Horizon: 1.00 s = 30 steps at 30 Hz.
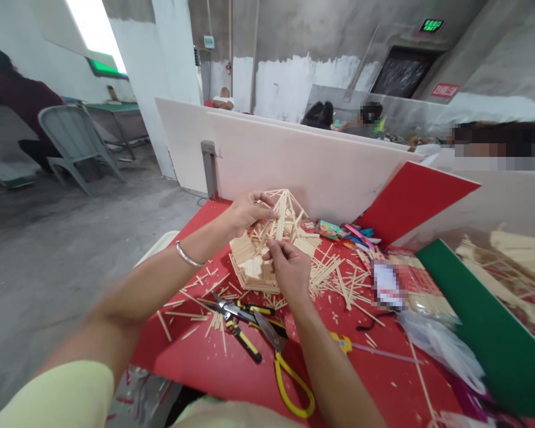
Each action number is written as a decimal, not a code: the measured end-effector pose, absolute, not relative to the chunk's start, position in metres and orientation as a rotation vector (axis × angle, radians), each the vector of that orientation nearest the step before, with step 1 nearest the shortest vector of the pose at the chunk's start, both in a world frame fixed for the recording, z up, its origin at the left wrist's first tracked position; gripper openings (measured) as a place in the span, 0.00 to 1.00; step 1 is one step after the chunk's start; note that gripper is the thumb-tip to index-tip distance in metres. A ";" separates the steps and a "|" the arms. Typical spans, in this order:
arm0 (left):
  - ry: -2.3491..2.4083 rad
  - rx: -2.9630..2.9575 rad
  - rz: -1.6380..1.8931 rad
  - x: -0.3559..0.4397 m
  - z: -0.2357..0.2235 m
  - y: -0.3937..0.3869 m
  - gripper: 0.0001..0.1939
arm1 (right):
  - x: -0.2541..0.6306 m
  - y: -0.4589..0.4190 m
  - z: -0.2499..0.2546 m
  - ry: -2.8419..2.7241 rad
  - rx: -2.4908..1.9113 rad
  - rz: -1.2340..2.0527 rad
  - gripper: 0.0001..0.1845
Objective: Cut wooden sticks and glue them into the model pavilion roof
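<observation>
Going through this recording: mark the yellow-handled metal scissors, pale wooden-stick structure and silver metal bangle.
Yellow-handled metal scissors (276, 341), head view: blade near handles.
Pale wooden-stick structure (255, 267), head view: lower panel.
Silver metal bangle (185, 256), head view: band.

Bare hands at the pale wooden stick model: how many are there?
2. The left hand is at the stick model's upper left; the right hand is lower, in front. Neither is hidden.

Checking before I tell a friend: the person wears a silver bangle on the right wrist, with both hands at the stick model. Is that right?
Not quite: the head view shows the bangle on the left wrist. The left hand and right hand are at the stick model.
</observation>
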<state>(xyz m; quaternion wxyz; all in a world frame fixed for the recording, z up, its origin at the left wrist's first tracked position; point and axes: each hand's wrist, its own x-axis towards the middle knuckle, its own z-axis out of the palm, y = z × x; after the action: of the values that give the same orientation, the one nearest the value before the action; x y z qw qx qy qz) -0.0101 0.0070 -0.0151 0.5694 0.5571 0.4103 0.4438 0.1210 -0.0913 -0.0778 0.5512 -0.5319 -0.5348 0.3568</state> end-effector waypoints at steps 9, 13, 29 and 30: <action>0.968 1.258 1.074 -0.008 -0.015 0.008 0.19 | 0.130 -0.087 -0.091 -1.517 -1.296 0.023 0.15; 0.955 1.279 1.085 -0.008 -0.018 0.010 0.17 | 0.132 -0.083 -0.093 -1.549 -1.287 -0.155 0.13; 0.959 1.246 1.088 -0.006 -0.018 0.008 0.15 | 0.142 -0.082 -0.093 -1.622 -1.230 -0.326 0.12; 0.959 1.244 1.085 -0.006 -0.018 0.007 0.15 | 0.143 -0.082 -0.093 -1.628 -1.236 -0.329 0.13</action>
<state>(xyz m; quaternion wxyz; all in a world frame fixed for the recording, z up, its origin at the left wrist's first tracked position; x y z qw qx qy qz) -0.0060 0.0075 -0.0175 0.5781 0.5316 0.4101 0.4637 0.1426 -0.0816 -0.0931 0.5104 -0.5132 -0.6764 -0.1365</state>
